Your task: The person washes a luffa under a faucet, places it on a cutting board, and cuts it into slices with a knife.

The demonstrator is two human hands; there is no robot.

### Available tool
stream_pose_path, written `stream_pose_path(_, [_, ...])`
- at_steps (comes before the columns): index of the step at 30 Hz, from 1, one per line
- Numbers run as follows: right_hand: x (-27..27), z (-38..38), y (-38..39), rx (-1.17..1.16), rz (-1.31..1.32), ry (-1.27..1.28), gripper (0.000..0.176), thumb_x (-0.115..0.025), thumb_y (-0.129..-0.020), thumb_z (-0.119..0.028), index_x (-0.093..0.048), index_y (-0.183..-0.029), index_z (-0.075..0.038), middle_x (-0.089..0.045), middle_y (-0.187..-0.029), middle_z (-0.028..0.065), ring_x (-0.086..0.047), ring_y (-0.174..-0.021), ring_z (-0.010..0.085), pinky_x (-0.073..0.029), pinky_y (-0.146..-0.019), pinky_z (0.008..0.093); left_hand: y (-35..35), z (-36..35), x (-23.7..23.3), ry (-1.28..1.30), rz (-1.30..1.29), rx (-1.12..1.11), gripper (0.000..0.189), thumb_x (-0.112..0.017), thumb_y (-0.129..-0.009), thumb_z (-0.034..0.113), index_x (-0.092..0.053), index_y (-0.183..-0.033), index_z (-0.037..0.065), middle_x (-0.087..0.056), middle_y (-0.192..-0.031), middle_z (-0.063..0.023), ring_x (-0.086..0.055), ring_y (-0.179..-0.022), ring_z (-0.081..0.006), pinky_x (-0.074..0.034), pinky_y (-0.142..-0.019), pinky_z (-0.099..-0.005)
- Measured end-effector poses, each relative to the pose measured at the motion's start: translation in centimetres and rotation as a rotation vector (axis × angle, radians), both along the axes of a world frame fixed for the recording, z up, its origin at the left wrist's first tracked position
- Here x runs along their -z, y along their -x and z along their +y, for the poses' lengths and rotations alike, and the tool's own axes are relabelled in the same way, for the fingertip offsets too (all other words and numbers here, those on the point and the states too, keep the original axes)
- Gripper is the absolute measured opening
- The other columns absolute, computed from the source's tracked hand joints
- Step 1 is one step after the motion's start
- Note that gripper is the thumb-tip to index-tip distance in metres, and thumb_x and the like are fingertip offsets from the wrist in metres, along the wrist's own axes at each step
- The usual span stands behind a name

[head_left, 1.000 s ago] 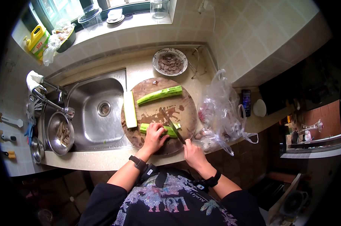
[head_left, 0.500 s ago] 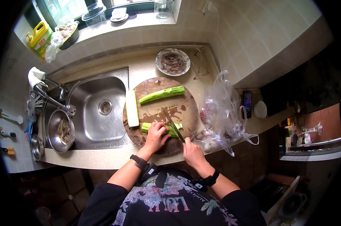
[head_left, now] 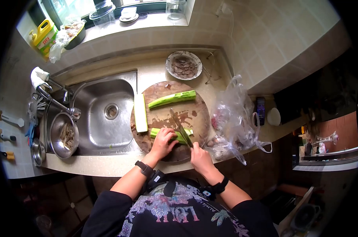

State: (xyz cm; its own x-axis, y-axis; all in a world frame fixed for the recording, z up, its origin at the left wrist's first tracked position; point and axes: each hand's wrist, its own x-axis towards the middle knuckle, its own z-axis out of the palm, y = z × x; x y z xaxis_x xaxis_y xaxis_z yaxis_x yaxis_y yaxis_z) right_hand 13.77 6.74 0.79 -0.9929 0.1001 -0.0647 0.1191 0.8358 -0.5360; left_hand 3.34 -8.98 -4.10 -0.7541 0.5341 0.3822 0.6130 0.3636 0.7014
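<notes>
A round wooden cutting board point(head_left: 194, 114) lies on the counter beside the sink. My left hand point(head_left: 163, 143) presses down on a peeled green gourd piece point(head_left: 182, 136) at the board's near edge. My right hand point(head_left: 200, 158) grips a knife point(head_left: 179, 125) whose blade rests across that piece just right of my left fingers. A second long green gourd piece point(head_left: 172, 98) lies across the board's far half. A pale peeled length point(head_left: 139, 113) lies along the board's left edge.
A steel sink point(head_left: 104, 114) sits left of the board, with a colander point(head_left: 63, 136) and tap point(head_left: 56, 103) at its left. A patterned bowl of brownish pieces point(head_left: 183, 65) stands behind the board. Crumpled plastic bags point(head_left: 234, 118) lie to the right, near a phone point(head_left: 260, 107).
The knife blade has shifted slightly along the gourd piece under my left hand. Both hands stay at the near edge of the board; the view has drifted a little.
</notes>
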Motion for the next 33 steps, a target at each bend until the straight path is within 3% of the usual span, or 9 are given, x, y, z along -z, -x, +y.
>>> stream_pose_path(10, [0.7,-0.7,1.1,0.0,-0.14,-0.057,0.016,-0.046,-0.088,-0.014,-0.041,-0.095,0.0,-0.058,-0.063,0.0236,-0.058,-0.06,0.0419,-0.047,-0.054,0.0501,0.0,-0.3,0.2,-0.01,-0.004,0.046,0.025,-0.071,-0.063,0.004,-0.057,-0.084,0.002,-0.056,-0.094,-0.0113,-0.051,-0.092,-0.0312,-0.043,-0.082,-0.0385])
stream_pose_path(12, [0.9,-0.5,0.8,-0.004,-0.042,-0.038,0.016,-0.046,-0.088,-0.014,-0.04,-0.094,0.0,-0.058,-0.064,0.024,-0.058,-0.061,0.0424,-0.046,-0.054,0.0509,0.1,-0.7,0.0,-0.001,0.019,0.068,0.026,-0.071,-0.063,0.005,-0.058,-0.085,0.002,-0.056,-0.094,-0.0113,-0.051,-0.092,-0.0311,-0.043,-0.082,-0.0383])
stream_pose_path(16, [-1.3,-0.7,-0.5,-0.013,-0.093,0.004,0.016,-0.045,-0.088,-0.014,-0.04,-0.092,0.0,-0.058,-0.064,0.0231,-0.059,-0.061,0.0412,-0.047,-0.053,0.05,0.2,-1.2,-0.3,0.015,0.056,-0.014,0.028,-0.075,-0.062,0.009,-0.059,-0.085,0.003,-0.058,-0.094,-0.0104,-0.052,-0.092,-0.0303,-0.044,-0.081,-0.038])
stream_pose_path(21, [0.0,-1.3,-0.2,-0.024,-0.129,-0.04,0.015,-0.044,-0.088,-0.014,-0.04,-0.092,0.0,-0.059,-0.064,0.0225,-0.06,-0.062,0.0399,-0.048,-0.053,0.0489,0.0,-1.2,0.0,-0.003,0.039,-0.014,0.029,-0.073,-0.063,0.009,-0.059,-0.087,0.002,-0.057,-0.093,-0.0109,-0.051,-0.091,-0.0309,-0.043,-0.082,-0.0385])
stream_pose_path(23, [1.2,-1.5,0.6,0.007,-0.139,-0.051,0.016,-0.046,-0.088,-0.013,-0.039,-0.092,0.001,-0.057,-0.063,0.0246,-0.057,-0.06,0.0443,-0.045,-0.052,0.052,0.1,-1.2,0.1,-0.006,0.053,-0.011,0.029,-0.074,-0.063,0.009,-0.059,-0.087,0.002,-0.057,-0.093,-0.0105,-0.051,-0.092,-0.0312,-0.043,-0.082,-0.0391])
stream_pose_path(27, [0.1,-1.2,0.3,0.035,-0.095,0.021,0.016,-0.046,-0.087,-0.012,-0.04,-0.093,0.001,-0.057,-0.063,0.0247,-0.056,-0.061,0.0443,-0.045,-0.052,0.0519,0.5,-1.9,-0.3,0.042,0.069,0.019,0.033,-0.075,-0.062,0.01,-0.059,-0.09,0.003,-0.056,-0.097,-0.0116,-0.049,-0.096,-0.0323,-0.042,-0.085,-0.0402])
stream_pose_path(29, [-0.7,-1.3,-0.5,0.056,-0.037,0.014,0.015,-0.044,-0.088,-0.014,-0.04,-0.091,0.0,-0.059,-0.063,0.0223,-0.059,-0.058,0.0414,-0.048,-0.051,0.0486,0.3,-2.5,-0.8,0.077,0.096,-0.113,0.039,-0.076,-0.06,0.012,-0.058,-0.094,0.003,-0.054,-0.101,-0.0132,-0.047,-0.101,-0.0336,-0.041,-0.088,-0.0415])
stream_pose_path(33, [-0.5,-1.4,-0.8,0.015,-0.065,0.061,0.016,-0.045,-0.088,-0.013,-0.041,-0.094,0.001,-0.058,-0.063,0.0227,-0.059,-0.058,0.0413,-0.048,-0.052,0.048,-0.1,-2.8,-0.1,0.072,0.034,-0.166,0.043,-0.077,-0.059,0.013,-0.058,-0.097,0.003,-0.052,-0.104,-0.0143,-0.046,-0.104,-0.0348,-0.04,-0.09,-0.0421])
